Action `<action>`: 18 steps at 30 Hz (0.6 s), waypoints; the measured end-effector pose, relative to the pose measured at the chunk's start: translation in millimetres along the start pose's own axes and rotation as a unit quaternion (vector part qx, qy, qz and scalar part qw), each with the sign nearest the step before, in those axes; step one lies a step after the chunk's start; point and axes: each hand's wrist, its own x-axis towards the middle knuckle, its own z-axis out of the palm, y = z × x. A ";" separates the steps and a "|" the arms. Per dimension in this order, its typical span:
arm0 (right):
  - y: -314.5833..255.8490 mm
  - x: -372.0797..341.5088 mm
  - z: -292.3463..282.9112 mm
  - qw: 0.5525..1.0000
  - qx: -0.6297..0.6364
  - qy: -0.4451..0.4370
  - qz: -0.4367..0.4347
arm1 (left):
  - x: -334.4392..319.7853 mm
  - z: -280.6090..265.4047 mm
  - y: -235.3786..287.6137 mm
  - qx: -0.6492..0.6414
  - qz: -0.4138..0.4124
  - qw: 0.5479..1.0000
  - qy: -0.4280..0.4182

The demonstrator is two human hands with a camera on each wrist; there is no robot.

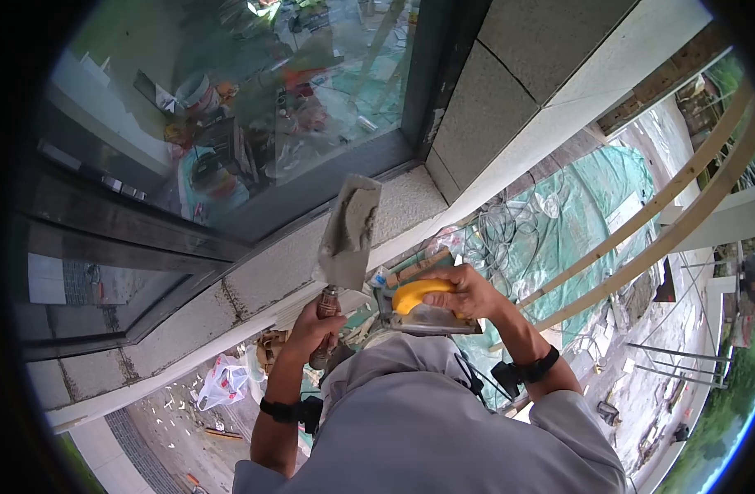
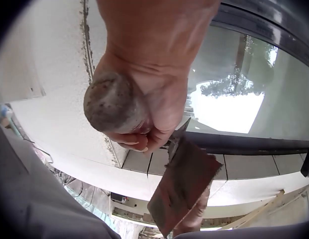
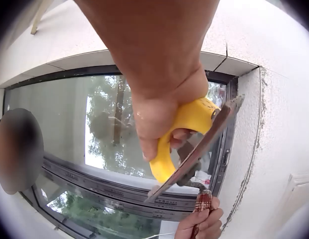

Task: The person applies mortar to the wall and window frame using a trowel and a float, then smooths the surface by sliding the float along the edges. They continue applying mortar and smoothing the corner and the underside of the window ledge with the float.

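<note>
My left hand (image 1: 310, 332) grips the brown handle of a trowel (image 1: 349, 235), its flat blade pointing up and away over the window ledge. Grey mortar lies on part of that blade. My right hand (image 1: 474, 294) holds a plastering float by its yellow handle (image 1: 423, 290), fingers curled through the grip. The float's metal plate (image 3: 199, 144) is seen nearly edge-on in the right wrist view, just above the trowel's handle (image 3: 203, 201). Both tools are close together in front of my chest. In the left wrist view the rounded butt of the trowel handle (image 2: 112, 104) sticks out of my fist.
A dark-framed window (image 1: 311, 181) stands ahead, above a pale stone ledge (image 1: 402, 202) with dark joints. Beside it rises a tiled pillar (image 1: 497, 107). Below are green sheeting (image 1: 591, 189), tangled cables (image 1: 509, 239), a plastic bag (image 1: 223, 383) and debris. Curved timber poles (image 1: 657, 235) cross at right.
</note>
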 end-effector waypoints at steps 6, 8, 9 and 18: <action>62.4 11.7 -22.8 0.919 -0.190 0.325 0.120 | -28.8 -24.3 -2.8 0.040 0.004 0.998 0.049; 107.0 33.8 -20.7 0.893 -0.258 0.354 0.102 | -33.1 -25.4 -8.0 0.029 -0.013 0.997 0.075; 116.2 42.8 -21.1 0.864 -0.325 0.377 0.083 | -34.5 -24.9 -8.2 0.043 -0.016 0.996 0.080; 146.0 75.1 -32.8 0.861 -0.299 0.370 0.179 | -39.6 -16.6 -9.6 0.008 -0.020 0.996 0.089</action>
